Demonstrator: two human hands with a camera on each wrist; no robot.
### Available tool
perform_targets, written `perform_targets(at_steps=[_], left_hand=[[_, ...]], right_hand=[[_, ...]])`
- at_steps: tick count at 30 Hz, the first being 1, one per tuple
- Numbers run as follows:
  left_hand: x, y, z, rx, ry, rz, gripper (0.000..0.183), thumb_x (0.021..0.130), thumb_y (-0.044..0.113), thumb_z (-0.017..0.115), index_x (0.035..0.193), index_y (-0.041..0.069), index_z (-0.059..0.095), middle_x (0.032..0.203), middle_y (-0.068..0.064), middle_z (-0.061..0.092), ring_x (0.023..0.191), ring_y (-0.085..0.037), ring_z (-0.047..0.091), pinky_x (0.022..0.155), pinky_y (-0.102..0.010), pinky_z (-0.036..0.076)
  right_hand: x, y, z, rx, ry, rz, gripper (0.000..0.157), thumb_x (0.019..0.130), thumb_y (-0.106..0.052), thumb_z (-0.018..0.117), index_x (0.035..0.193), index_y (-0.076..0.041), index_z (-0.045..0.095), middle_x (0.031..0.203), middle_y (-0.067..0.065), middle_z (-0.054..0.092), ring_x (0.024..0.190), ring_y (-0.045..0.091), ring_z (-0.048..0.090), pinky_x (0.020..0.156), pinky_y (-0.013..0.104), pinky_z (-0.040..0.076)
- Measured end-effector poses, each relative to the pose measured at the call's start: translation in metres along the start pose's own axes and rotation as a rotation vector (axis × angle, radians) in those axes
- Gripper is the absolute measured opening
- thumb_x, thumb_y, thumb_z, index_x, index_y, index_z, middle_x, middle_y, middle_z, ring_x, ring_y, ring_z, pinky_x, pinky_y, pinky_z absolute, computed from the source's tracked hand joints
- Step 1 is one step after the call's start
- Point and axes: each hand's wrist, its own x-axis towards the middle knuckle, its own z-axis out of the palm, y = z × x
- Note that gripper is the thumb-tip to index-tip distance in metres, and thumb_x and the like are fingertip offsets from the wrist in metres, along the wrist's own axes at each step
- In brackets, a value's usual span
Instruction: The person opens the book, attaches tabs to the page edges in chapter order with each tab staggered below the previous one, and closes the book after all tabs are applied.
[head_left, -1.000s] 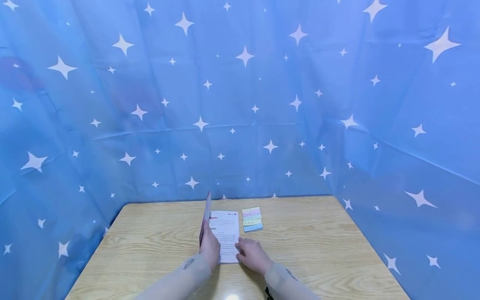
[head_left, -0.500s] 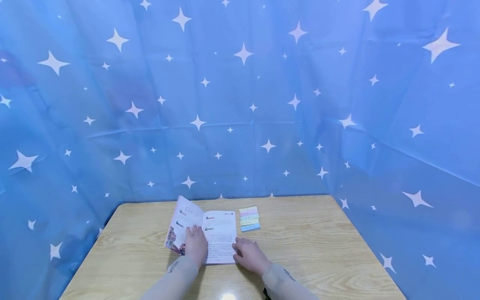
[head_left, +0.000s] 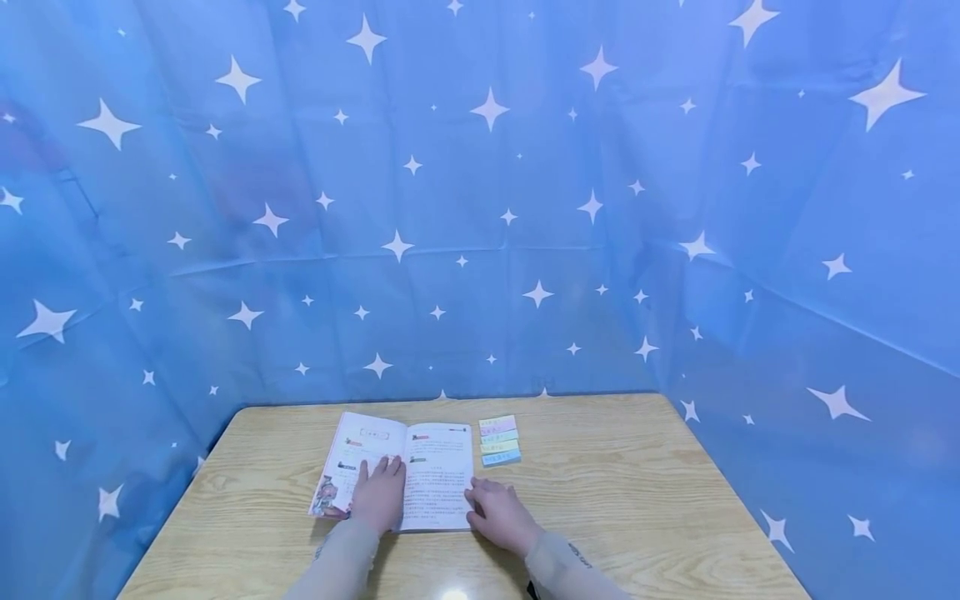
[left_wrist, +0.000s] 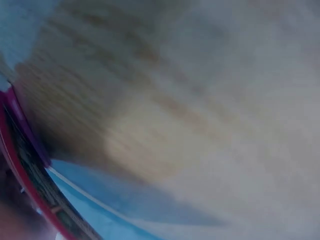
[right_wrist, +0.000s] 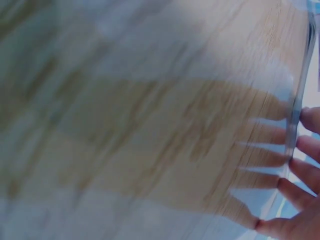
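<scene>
An open book [head_left: 438,483] with printed text lies spread on the table in the head view. My left hand [head_left: 380,494] rests on its left page [head_left: 360,432], fingers extended beside the spine. A colour picture shows in that page's lower left corner. At the lower right edge of the book, my right hand [head_left: 504,515] touches with its fingertips. In the right wrist view the spread fingers [right_wrist: 304,172] of that hand meet the book's edge [right_wrist: 299,95]. The left wrist view is blurred; a red-rimmed book edge [left_wrist: 25,180] crosses its lower left.
Several coloured sticky notes [head_left: 499,439] with handwriting lie in a column just right of the book. The wooden table [head_left: 622,492] ends at a blue curtain [head_left: 450,333] with white stars, behind and at both sides.
My left hand has swung the book's cover and left page over to the left and pressed them down from upright to nearly flat. My right hand has stayed at the right edge.
</scene>
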Motion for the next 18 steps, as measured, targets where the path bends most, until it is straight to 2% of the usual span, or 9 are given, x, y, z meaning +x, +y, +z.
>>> perform_targets(at_steps=[6, 13, 18], left_hand=[[0.0007, -0.0085, 0.0064, -0.199, -0.014, -0.033, 0.038, 0.098, 0.014, 0.047, 0.132, 0.002, 0.058, 0.141, -0.012, 0.051, 0.133, -0.037, 0.042, 0.106, -0.067, 0.026], [0.0017, -0.0091, 0.0057, -0.338, -0.045, -0.077, 0.039, 0.099, 0.013, 0.044, 0.134, 0.001, 0.056, 0.143, -0.012, 0.049, 0.135, -0.039, 0.038, 0.106, -0.07, 0.021], [0.0026, -0.012, 0.0043, -0.463, -0.053, -0.142, 0.038, 0.101, 0.014, 0.043, 0.134, 0.003, 0.056, 0.144, -0.012, 0.048, 0.135, -0.04, 0.036, 0.104, -0.072, 0.019]], right_hand=[[0.0002, 0.0006, 0.0004, -0.006, -0.005, -0.001, 0.036, 0.089, -0.026, 0.066, 0.121, -0.009, 0.066, 0.136, 0.014, 0.056, 0.126, 0.035, 0.049, 0.099, 0.07, 0.033], [-0.0011, 0.0001, -0.0004, -0.014, -0.005, 0.006, 0.036, 0.09, -0.026, 0.066, 0.122, -0.009, 0.066, 0.137, 0.014, 0.055, 0.127, 0.035, 0.049, 0.1, 0.07, 0.033], [-0.0004, -0.0004, -0.0004, -0.01, -0.007, 0.004, 0.037, 0.09, -0.027, 0.067, 0.122, -0.009, 0.065, 0.137, 0.013, 0.054, 0.127, 0.035, 0.049, 0.099, 0.07, 0.033]])
